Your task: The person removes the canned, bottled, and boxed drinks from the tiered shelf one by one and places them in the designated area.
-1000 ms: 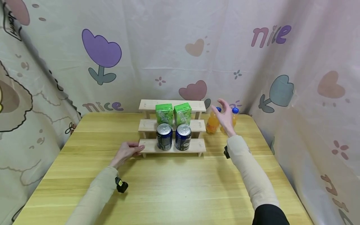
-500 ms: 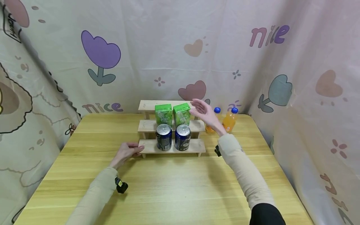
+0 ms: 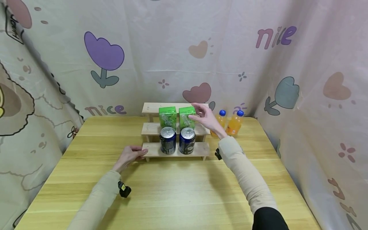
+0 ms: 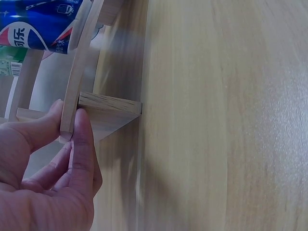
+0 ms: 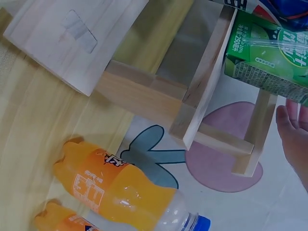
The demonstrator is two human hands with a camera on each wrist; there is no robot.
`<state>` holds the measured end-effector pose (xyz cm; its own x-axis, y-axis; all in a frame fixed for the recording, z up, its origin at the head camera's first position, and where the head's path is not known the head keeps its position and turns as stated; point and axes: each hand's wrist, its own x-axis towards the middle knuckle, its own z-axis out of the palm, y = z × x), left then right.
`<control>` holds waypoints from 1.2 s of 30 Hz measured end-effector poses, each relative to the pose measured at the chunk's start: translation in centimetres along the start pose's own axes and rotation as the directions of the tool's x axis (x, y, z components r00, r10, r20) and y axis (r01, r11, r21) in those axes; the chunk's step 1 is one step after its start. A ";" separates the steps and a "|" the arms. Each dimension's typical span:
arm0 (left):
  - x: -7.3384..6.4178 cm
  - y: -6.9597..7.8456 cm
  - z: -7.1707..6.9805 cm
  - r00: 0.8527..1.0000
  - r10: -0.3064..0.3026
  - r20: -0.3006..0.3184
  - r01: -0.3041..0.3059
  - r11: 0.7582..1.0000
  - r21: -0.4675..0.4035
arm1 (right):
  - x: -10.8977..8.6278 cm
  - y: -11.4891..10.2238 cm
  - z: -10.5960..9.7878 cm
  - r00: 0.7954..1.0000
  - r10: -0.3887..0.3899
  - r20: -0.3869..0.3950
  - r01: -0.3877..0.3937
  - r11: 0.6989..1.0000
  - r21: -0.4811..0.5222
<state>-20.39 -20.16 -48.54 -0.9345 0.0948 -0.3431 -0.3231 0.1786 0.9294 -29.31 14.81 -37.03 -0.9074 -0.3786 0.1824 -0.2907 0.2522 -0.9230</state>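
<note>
My left hand (image 3: 130, 156) pinches the left end of the lowest step of a small three-tier wooden shelf (image 3: 149, 148); in the left wrist view the thumb lies over the board (image 4: 72, 96) and the fingers under it. On the middle step stand two green juice cartons, a left one (image 3: 167, 116) and a right one (image 3: 186, 117). The right carton is between the thumb and fingers of my right hand (image 3: 207, 118), thumb in front and fingers behind its top. Two dark blue drink cans, left (image 3: 168, 140) and right (image 3: 187, 141), stand on the bottom step.
Two orange soda bottles with blue caps, one nearer the shelf (image 3: 221, 119) and one farther right (image 3: 235, 123), stand right of the shelf, close to my right forearm. A patterned curtain (image 3: 161, 57) hangs behind the wooden table (image 3: 172, 191).
My right hand has moved left from over the bottles to the right juice carton, which has turned from askew to facing straight forward. The left hand has kept its place on the shelf.
</note>
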 end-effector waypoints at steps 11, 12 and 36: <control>-0.1 0.0 0.0 1.000 -0.007 -0.009 0.007 1.000 0.018 | 0.1 0.1 0.1 0.997 0.053 -0.064 -0.058 0.995 -0.084; 0.0 0.0 0.0 1.000 -0.013 -0.011 0.013 1.000 0.024 | 0.1 0.1 0.1 0.996 0.059 -0.068 -0.064 0.995 -0.079; -0.1 0.1 0.0 1.000 -0.005 -0.030 0.006 1.000 0.023 | -2.7 0.0 -3.5 0.992 0.033 -0.120 -0.020 0.994 0.106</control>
<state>-20.36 -20.10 -48.44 -0.9370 0.0645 -0.3433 -0.3247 0.2020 0.9240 -27.93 18.97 -36.31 -0.9464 -0.2605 0.1912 -0.2386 0.1642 -0.9571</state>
